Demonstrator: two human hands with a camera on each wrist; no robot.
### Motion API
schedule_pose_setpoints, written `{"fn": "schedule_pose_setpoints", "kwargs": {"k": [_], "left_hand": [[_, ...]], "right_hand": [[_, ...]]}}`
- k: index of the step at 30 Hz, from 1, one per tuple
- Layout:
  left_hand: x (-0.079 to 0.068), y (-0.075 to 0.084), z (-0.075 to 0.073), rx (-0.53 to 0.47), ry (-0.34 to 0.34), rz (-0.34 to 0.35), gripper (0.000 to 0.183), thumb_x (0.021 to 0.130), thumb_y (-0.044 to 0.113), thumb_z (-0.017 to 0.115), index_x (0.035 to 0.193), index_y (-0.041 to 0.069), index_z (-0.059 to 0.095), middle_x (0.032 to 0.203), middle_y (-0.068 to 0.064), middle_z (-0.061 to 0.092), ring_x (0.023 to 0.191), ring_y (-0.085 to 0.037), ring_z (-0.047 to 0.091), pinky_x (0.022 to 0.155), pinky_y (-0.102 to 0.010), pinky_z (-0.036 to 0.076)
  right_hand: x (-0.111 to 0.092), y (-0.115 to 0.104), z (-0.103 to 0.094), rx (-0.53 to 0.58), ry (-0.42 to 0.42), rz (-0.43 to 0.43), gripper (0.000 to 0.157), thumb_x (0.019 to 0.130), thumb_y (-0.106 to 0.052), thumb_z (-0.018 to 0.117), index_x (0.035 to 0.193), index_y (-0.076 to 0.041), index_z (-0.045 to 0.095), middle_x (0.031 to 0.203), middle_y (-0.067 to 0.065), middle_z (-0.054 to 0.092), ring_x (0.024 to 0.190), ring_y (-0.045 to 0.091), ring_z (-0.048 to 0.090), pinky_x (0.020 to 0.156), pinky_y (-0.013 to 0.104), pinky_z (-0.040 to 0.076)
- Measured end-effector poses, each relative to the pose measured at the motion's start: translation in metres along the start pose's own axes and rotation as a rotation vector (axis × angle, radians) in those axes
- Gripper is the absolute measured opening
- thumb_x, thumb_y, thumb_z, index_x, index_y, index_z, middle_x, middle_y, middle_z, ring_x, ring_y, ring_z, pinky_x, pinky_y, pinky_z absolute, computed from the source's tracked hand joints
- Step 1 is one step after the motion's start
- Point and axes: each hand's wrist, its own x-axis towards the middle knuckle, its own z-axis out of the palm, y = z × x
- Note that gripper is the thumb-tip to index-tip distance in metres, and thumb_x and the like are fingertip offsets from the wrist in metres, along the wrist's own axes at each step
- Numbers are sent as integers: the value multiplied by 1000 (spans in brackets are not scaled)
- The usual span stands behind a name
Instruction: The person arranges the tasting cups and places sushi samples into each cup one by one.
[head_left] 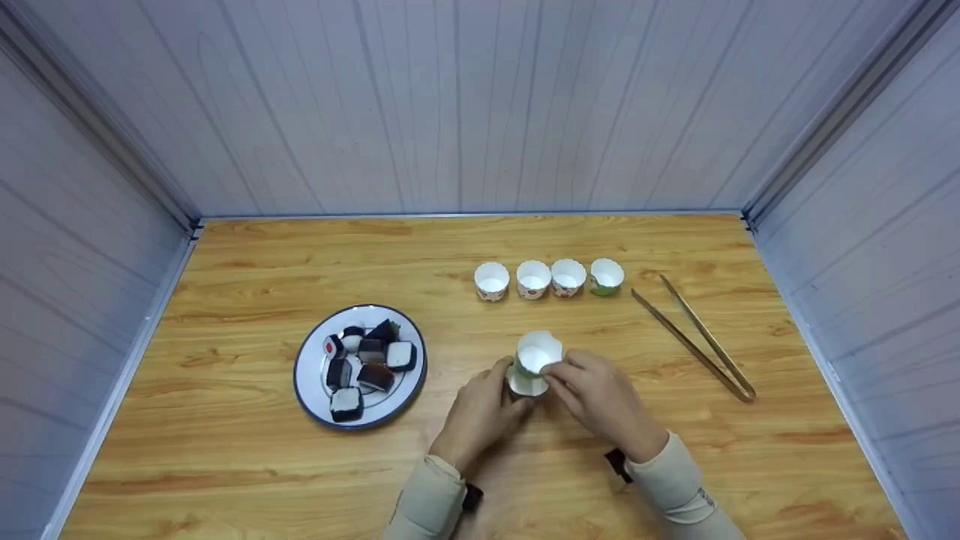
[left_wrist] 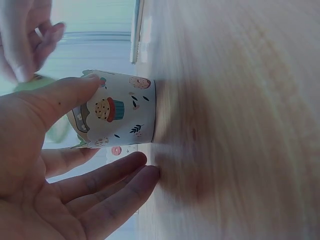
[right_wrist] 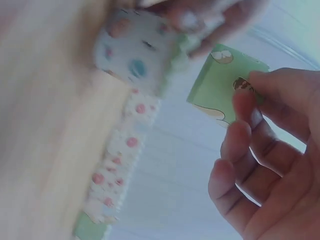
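Observation:
My left hand (head_left: 480,409) holds a white paper baking cup (left_wrist: 120,110) printed with cupcakes and sprigs, its thumb on the near side and a finger behind. The base of this cup is down at the wooden table. In the left wrist view the other fingers stick out beside it. Just above its mouth, my right hand (head_left: 600,397) pinches the rim of a green printed baking cup (right_wrist: 220,82) between thumb and forefinger. From the head view, the green cup's white inside faces up and overlaps the lower cup.
Several more baking cups (head_left: 533,280) stand in a row farther back. Metal tongs (head_left: 697,341) lie spread on the right of the table. On the left, a blue-rimmed white plate (head_left: 309,375) bears several dark-and-white sushi-like pieces (head_left: 373,349). Panelled walls (head_left: 457,112) border the table.

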Motion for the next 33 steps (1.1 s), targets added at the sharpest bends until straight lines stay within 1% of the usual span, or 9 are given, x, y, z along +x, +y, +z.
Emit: {"fn": "schedule_pose_setpoints", "kwargs": {"k": [3, 6, 8, 12, 15, 19, 26, 29, 33], "left_hand": [[0, 0, -1, -3, -6, -12, 63, 89, 33, 78, 141, 8, 52, 123, -14, 65, 112, -29, 63, 93, -45, 53], [0, -1, -1, 0, -1, -15, 63, 89, 33, 78, 141, 8, 52, 121, -15, 66, 111, -29, 63, 92, -46, 53], [0, -1, -1, 2, 6, -13, 62, 89, 33, 78, 140, 7, 53, 120, -15, 66, 110, -30, 64, 91, -46, 54], [-1, -1, 1, 0, 9, -12, 59, 89, 32, 78, 138, 8, 54, 118, -15, 66, 109, -30, 64, 89, -46, 54], [-2, 0, 2, -2, 5, -12, 60, 88, 32, 79, 138, 8, 54, 118, -15, 66, 109, -30, 64, 90, -46, 54], [-2, 1, 1, -9, 5, -12, 63, 88, 32, 78, 141, 8, 53, 121, -15, 65, 111, -30, 63, 92, -46, 53], [-2, 1, 0, -13, -1, -2, 64, 89, 33, 78, 143, 10, 52, 122, -14, 65, 111, -29, 63, 91, -48, 53], [-1, 0, 0, -16, -10, -16, 64, 89, 34, 78, 143, 11, 52, 123, -13, 65, 112, -29, 63, 92, -48, 53], [-1, -1, 0, -25, -4, -20, 64, 88, 33, 79, 142, 10, 53, 122, -13, 65, 111, -29, 63, 92, -47, 53]], "right_hand": [[16, 8, -2, -18, 16, -7, 9, 86, -7, 78, 95, -10, 77, 78, -3, 58, 62, 9, 47, 52, 25, 45], [34, 21, 4, -14, -11, -13, 8, 89, -9, 76, 97, -10, 77, 80, -1, 62, 64, 12, 53, 54, 28, 49], [47, 29, 11, 6, -62, -4, 8, 92, -11, 73, 99, -11, 78, 84, 0, 66, 68, 14, 58, 57, 30, 52], [66, 45, 28, 63, -206, 33, 12, 95, -13, 70, 103, -12, 78, 94, 2, 71, 80, 18, 66, 66, 35, 57], [74, 53, 40, 105, -305, 57, 14, 97, -14, 68, 106, -13, 78, 98, 1, 72, 88, 18, 67, 72, 36, 58], [80, 59, 53, 135, -383, 83, 15, 98, -16, 67, 108, -13, 78, 99, 1, 71, 91, 17, 66, 78, 34, 57], [84, 63, 63, 132, -418, 146, 14, 97, -17, 69, 106, -13, 79, 101, 0, 74, 91, 17, 68, 76, 37, 57], [85, 64, 66, 130, -423, 157, 14, 96, -17, 69, 106, -13, 79, 101, 0, 74, 92, 17, 68, 77, 38, 57], [87, 65, 70, 134, -413, 164, 15, 96, -17, 70, 107, -13, 79, 101, 1, 74, 93, 17, 68, 79, 37, 57]]}}
